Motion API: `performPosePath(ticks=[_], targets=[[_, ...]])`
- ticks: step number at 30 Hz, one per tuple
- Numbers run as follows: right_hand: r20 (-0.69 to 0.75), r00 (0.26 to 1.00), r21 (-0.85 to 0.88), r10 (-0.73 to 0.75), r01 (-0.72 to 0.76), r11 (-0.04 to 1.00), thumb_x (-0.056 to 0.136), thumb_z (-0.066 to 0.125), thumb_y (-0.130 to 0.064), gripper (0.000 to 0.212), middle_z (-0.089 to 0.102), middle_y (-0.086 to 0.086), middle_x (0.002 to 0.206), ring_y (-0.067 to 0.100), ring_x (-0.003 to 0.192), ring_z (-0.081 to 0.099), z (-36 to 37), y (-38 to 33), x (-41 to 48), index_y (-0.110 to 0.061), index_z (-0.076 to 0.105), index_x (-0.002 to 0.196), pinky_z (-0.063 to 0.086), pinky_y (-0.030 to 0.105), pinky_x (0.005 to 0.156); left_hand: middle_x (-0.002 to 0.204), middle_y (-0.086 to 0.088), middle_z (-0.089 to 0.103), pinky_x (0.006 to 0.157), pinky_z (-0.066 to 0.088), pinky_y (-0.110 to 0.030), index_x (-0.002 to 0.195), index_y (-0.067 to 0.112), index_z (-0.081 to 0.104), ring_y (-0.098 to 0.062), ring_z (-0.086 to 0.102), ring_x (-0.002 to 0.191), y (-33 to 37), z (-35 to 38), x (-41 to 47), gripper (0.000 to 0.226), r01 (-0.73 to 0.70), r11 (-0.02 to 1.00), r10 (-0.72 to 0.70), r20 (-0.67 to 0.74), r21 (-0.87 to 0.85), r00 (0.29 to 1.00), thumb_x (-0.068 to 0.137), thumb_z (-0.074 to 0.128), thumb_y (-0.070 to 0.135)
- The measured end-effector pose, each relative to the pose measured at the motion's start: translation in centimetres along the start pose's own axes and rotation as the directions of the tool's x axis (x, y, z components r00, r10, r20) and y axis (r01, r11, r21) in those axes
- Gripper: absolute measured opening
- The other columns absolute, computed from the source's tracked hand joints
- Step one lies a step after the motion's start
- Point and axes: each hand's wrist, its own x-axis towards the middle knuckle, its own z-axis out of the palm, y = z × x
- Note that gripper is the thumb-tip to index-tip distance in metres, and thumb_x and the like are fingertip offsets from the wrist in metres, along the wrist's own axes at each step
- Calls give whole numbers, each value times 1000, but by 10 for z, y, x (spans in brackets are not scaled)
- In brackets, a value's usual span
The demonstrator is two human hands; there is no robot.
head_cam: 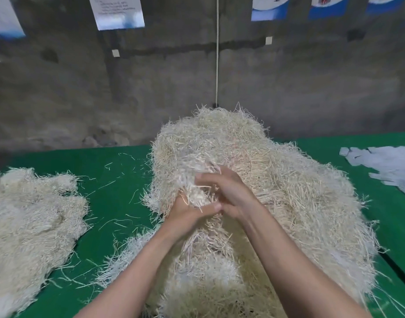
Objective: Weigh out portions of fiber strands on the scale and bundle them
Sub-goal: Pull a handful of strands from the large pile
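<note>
Two bare forearms are seen reaching forward from the bottom edge, over the near skirt of a large heap of fiber strands (277,180) piled on a green table (119,180). The left hand (192,214) is turned palm up and cupped, its thumb curled across a small tuft of strands (197,195), so the tuft is grasped from below. The right hand (231,191) is laid over the same tuft from above with fingers bent; whether these fingers pinch the strands or only rest on them cannot be told. The tuft is held against the near-left face of the heap.

The step in hand is judged to be the drawing out of one portion. It would be best done if the tuft were teased free slowly along the lie of the strands, with stray ends gathered in before lifting, so that the heap is not dragged along and little is shed onto the table. No scale is seen, so where the portion should go cannot be placed.

To the left, well apart, a second, flatter heap (31,214) is spread, with loose strands scattered between. Farther right, pale paper strips (385,166) are laid. Behind, a grey wall is hung with posters (119,12) and a thin cord (217,65).
</note>
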Motion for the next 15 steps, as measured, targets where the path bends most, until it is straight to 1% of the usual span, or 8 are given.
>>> performPosePath(ticks=[2,3,5,7,10,11,13,15], targets=[[81,993,66,-83,77,995,57,78,-13,78,62,11,112,17,87,64,-11,0,-5,-19,48,130,53,25,68,105,-4,70,96,41,-35,108,13,65,-24,55,116,2,-1,3,62,67,994,-78,-146,-84,986,50,84,25],[12,986,41,-164,163,986,64,75,-8,63,65,9,103,15,81,65,-19,-2,-4,-19,54,122,54,24,66,120,-8,63,105,31,-40,118,5,58,-25,45,127,4,-3,3,71,87,986,-114,-195,-143,974,53,81,24],[-277,881,-252,-384,319,914,79,63,1,28,63,6,97,17,82,62,-36,2,-4,-14,58,102,53,24,71,134,-10,50,112,18,-42,129,-5,45,-24,32,135,6,-9,2,87,91,977,-134,-223,-193,966,55,77,26],[-249,845,-431,-474,341,835,83,54,4,18,58,3,93,18,84,57,-46,17,-8,-14,55,84,49,27,73,138,-10,46,113,17,-41,134,-5,41,-21,32,136,12,-10,3,94,72,979,-115,-227,-189,967,53,76,28],[135,978,-523,-160,207,827,82,59,-9,28,50,-15,107,4,84,58,-38,60,-13,-36,57,89,53,26,75,135,-13,50,104,34,-29,135,-7,37,-7,57,105,22,-3,8,95,17,982,-58,-218,-189,974,52,75,19],[167,983,-607,-75,163,778,81,61,-15,38,43,-19,117,3,98,55,-40,76,-10,-44,50,104,52,31,87,132,-12,52,105,32,-31,135,-8,36,-7,57,98,25,0,9,94,11,982,-57,-241,-189,969,53,75,14],[128,991,-740,-38,121,661,83,61,-22,63,33,-13,140,10,122,43,-51,100,-4,-42,31,135,34,35,107,133,-11,49,110,24,-40,137,-8,32,-18,49,115,29,-2,12,90,11,979,-72,-296,-204,952,57,73,4],[64,998,-787,-1,51,614,86,61,-28,74,21,-5,154,13,133,30,-68,115,-4,-36,18,146,22,29,108,138,-15,46,110,25,-42,134,-8,36,-29,40,130,28,-6,16,84,16,972,-99,-349,-233,932,59,72,-1]])
